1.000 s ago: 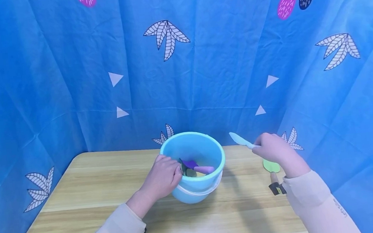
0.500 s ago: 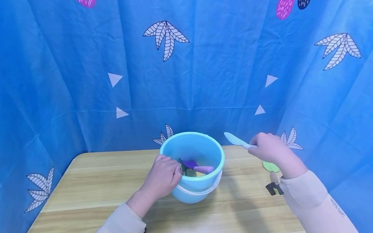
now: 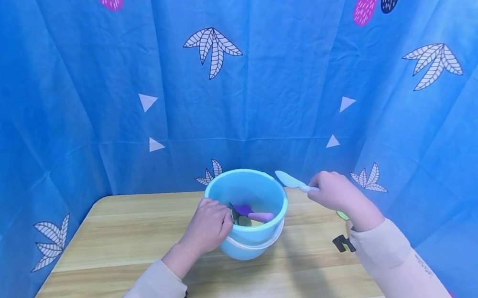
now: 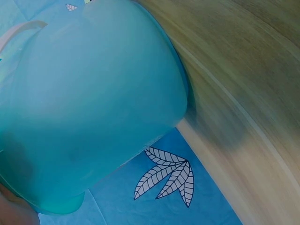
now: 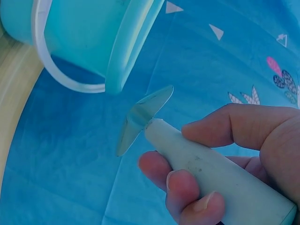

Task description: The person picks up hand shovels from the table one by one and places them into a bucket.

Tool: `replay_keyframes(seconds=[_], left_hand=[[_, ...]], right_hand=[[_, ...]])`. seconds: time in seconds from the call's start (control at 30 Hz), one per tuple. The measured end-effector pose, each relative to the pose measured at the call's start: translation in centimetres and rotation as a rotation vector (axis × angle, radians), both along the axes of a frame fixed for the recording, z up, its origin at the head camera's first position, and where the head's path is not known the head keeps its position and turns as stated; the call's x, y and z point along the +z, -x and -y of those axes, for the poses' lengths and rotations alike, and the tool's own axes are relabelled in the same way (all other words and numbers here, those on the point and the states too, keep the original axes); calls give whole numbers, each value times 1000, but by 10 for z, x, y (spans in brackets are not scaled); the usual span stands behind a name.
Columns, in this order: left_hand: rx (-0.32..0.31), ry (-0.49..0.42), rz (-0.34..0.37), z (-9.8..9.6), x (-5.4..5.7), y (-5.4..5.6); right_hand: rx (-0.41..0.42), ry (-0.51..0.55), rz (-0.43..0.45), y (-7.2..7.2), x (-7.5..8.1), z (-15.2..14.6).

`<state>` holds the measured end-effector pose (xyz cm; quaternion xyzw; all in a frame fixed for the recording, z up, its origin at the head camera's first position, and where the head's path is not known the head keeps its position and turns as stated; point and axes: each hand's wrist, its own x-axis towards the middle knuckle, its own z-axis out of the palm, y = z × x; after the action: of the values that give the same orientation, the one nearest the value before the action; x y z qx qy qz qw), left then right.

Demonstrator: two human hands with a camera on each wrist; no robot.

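A light blue bucket [image 3: 251,184] with a white handle [image 3: 269,243] stands on the table. My left hand [image 3: 209,224] grips its near-left rim. In the bucket lie a purple toy shovel [image 3: 242,209] with a lilac handle [image 3: 261,217] and some dark green pieces, partly hidden by the wall. My right hand [image 3: 342,195] holds a pale blue toy trowel [image 3: 288,179] by its handle, the blade toward the bucket's right rim. In the right wrist view, fingers and thumb wrap the trowel's whitish handle [image 5: 197,159], and its pointed blade [image 5: 145,110] stays apart from the bucket.
A green flat piece [image 3: 342,215] lies on the table, mostly covered by my right wrist. The wooden table [image 3: 115,257] reaches to a blue patterned curtain [image 3: 235,106] at the back and sides. A black strap piece [image 3: 342,243] hangs under my right cuff.
My right hand has moved left with the trowel, bringing its blade closer to the bucket rim. The wrist now covers more of the green piece. My left hand and the bucket have stayed put.
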<state>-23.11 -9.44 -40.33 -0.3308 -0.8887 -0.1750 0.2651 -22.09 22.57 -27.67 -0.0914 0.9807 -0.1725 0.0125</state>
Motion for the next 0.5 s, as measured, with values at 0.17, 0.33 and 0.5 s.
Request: replay_keyframes(seconds=[0.17,0.33,0.5], left_hand=[[2,2,6,0,0,0],[5,0,5,0,-2,0],[5,3,-5,0,-2,0]], right_hand=[[14,-9,-5,-1,-2,8],[18,-18,-13,-2,-3,16],[41,-21,-40,-1,-4,22]])
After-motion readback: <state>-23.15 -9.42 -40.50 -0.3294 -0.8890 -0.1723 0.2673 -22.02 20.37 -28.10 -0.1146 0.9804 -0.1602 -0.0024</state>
